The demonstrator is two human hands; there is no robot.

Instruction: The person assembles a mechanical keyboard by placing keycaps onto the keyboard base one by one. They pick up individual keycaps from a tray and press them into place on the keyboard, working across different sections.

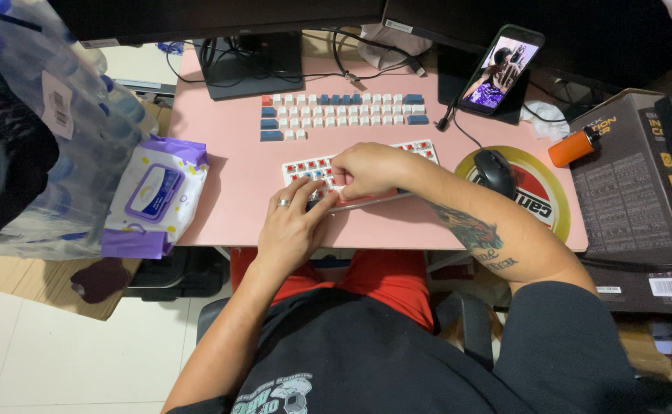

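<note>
Both hands on keyboard (420,149), frame centre: left hand (290,230) flat, bracing front edge; right hand (367,170) pinching at keys. We judge most caps off, laid out in rows (344,111) above.

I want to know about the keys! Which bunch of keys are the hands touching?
The near keyboard with bare red switches, under the left hand and right hand. The white and blue keycaps farther back lie untouched.

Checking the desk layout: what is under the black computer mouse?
The black computer mouse sits on a round yellow mouse pad with red and white artwork, on the pink desk. The mouse and the right forearm cover part of the artwork.
</note>
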